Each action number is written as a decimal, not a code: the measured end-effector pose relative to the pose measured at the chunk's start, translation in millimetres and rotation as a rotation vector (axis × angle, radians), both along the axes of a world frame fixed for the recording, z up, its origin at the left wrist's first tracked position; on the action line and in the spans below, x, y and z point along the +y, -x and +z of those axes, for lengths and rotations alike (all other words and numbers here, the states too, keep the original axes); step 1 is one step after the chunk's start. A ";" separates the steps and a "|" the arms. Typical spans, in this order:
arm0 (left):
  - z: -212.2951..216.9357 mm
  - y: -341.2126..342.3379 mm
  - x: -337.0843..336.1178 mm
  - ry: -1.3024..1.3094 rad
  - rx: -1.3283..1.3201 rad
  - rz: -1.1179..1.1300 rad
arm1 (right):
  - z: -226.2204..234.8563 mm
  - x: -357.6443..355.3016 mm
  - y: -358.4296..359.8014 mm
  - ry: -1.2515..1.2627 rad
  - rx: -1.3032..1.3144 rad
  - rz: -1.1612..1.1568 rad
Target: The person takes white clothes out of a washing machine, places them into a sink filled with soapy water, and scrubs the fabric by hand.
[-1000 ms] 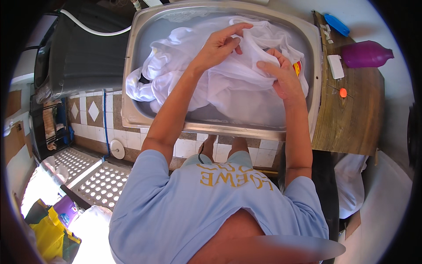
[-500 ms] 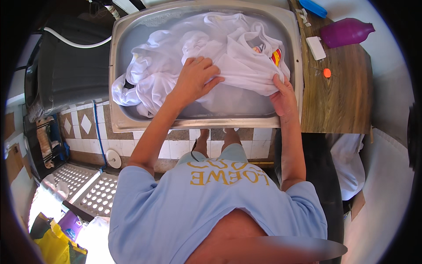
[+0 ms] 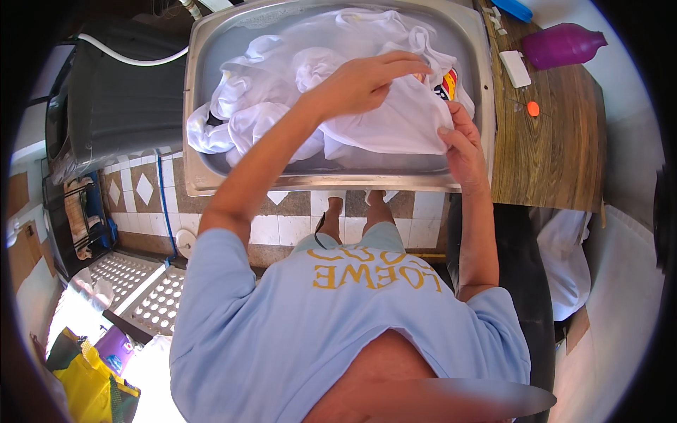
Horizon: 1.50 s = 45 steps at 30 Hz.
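Observation:
A metal basin (image 3: 201, 127) holds cloudy water and a heap of wet white laundry (image 3: 247, 74). At its right side, my right hand (image 3: 465, 148) pinches the edge of a white garment (image 3: 395, 127) between thumb and fingers. That edge is stretched toward the basin's near rim. A red, yellow and black print (image 3: 448, 84) shows just beyond this hand. My left hand (image 3: 363, 83) is over the garment with its fingers extended to the right, near the folds by the print. Its fingertips are partly hard to separate from the cloth behind them.
Right of the basin, a wooden tabletop (image 3: 550, 141) bears a purple bottle (image 3: 564, 48), a white box-shaped item (image 3: 515, 68) and a small orange disc (image 3: 533, 108). A dark covered appliance (image 3: 127, 92) with a white hose (image 3: 134, 70) stands left. White cloth (image 3: 564, 268) hangs below the table.
My left hand has left the cloth near the middle and moved right and away from me, toward the print. My right hand still grips the garment, its lower edge now spread flatter.

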<state>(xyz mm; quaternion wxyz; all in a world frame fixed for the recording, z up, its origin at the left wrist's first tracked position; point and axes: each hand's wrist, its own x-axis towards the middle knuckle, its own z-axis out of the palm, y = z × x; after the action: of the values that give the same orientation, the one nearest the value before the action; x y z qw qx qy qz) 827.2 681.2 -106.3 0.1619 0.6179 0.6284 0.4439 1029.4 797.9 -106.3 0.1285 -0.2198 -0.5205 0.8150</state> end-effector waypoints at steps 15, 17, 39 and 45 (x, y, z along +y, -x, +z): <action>-19.8 60.4 38.6 -0.204 -0.231 0.441 | 47.2 -3.6 59.2 -0.623 -0.014 0.106; -38.6 40.4 22.6 -0.077 -1.032 0.476 | 29.8 -31.0 69.5 -0.990 0.002 0.136; -48.6 38.0 -31.6 0.012 -1.526 0.174 | -52.7 40.8 155.4 -1.235 0.188 0.233; -51.0 30.4 -29.2 0.105 -0.947 0.223 | -23.3 83.1 155.5 -0.608 0.045 0.577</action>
<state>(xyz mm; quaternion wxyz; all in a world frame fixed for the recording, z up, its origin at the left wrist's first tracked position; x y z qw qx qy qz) 796.8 652.1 -157.3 0.4125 0.2681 0.5695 0.6585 873.9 881.0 -129.7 -0.0348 0.0007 -0.7745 0.6316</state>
